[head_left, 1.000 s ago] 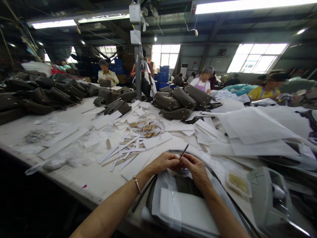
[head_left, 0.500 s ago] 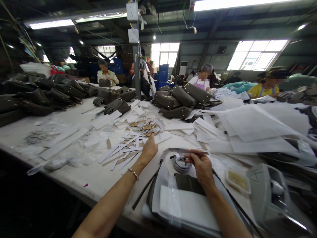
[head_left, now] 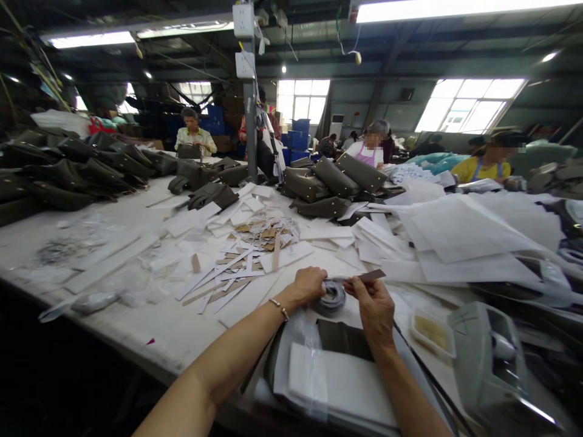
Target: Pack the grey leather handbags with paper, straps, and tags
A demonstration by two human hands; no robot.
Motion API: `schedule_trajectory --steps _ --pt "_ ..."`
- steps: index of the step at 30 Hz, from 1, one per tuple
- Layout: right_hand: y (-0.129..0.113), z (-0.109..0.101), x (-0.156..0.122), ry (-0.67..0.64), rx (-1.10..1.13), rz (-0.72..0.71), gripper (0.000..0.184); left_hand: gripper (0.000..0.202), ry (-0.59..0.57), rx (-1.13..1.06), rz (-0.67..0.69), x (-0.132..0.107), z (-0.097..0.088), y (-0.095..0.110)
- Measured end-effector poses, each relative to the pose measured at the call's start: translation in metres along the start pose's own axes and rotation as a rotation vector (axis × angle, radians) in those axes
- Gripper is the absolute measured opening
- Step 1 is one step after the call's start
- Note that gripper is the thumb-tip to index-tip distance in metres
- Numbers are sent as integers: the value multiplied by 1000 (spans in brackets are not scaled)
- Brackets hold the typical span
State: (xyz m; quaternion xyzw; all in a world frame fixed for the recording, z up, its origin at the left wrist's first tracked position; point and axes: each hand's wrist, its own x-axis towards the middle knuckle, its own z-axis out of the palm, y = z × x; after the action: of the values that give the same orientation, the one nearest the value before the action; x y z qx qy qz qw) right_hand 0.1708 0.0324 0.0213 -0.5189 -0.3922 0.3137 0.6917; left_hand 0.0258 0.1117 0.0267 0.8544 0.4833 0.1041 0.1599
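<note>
My left hand point(head_left: 311, 284) is closed at the left side of a grey coiled roll point(head_left: 332, 298); what its fingers grip is hidden. My right hand point(head_left: 376, 309) pinches a flat dark brown strip point(head_left: 373, 276), just right of the roll. Below both hands lies a dark bag point(head_left: 344, 337), partly wrapped in white sheeting, with a folded white foam sheet point(head_left: 341, 379) under clear tape on top. A thin dark strap point(head_left: 421, 361) runs down its right side.
Paper and card strips point(head_left: 228, 279) lie left of my hands, below a heap of tags point(head_left: 268, 230). A tape dispenser point(head_left: 483, 352) and a plastic tub point(head_left: 432, 332) stand at right. Dark bags point(head_left: 319, 182) and white sheets point(head_left: 469, 230) are piled beyond. Co-workers sit farther back.
My left hand has moved from the card strips rightward and nearer, to the roll. My right hand still holds the brown strip, now turned slightly upward.
</note>
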Motion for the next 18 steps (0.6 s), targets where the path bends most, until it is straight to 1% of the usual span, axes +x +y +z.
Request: schedule_trajectory --steps 1,3,5,8,9,10,13,14,16,18 --pt "-1 0 0 -8 1 4 40 26 5 7 -7 2 1 -1" --pt "-2 1 -1 -33 -37 15 41 29 19 10 -22 6 2 -6" --pt "-2 2 -3 -66 -121 9 43 40 13 -1 -26 11 -1 -14" --pt "-1 3 -3 -130 -213 -34 41 62 -56 -30 2 16 -6 -25" --pt "0 3 -3 -158 -217 -38 40 63 -77 -34 9 16 -8 -27" --pt "1 3 -3 -187 -213 -34 39 58 -89 -32 9 17 -9 -28" --pt "6 3 -3 -268 -226 -29 36 30 -87 -6 -29 16 -9 -25" --pt "8 3 -3 -291 -253 -46 34 26 -81 2 -41 15 -8 -22" --pt "12 1 -3 -341 -350 -122 27 26 -62 9 -52 13 -7 -18" --pt "14 0 -3 -391 -447 -194 18 21 -25 5 -43 10 -6 -15"
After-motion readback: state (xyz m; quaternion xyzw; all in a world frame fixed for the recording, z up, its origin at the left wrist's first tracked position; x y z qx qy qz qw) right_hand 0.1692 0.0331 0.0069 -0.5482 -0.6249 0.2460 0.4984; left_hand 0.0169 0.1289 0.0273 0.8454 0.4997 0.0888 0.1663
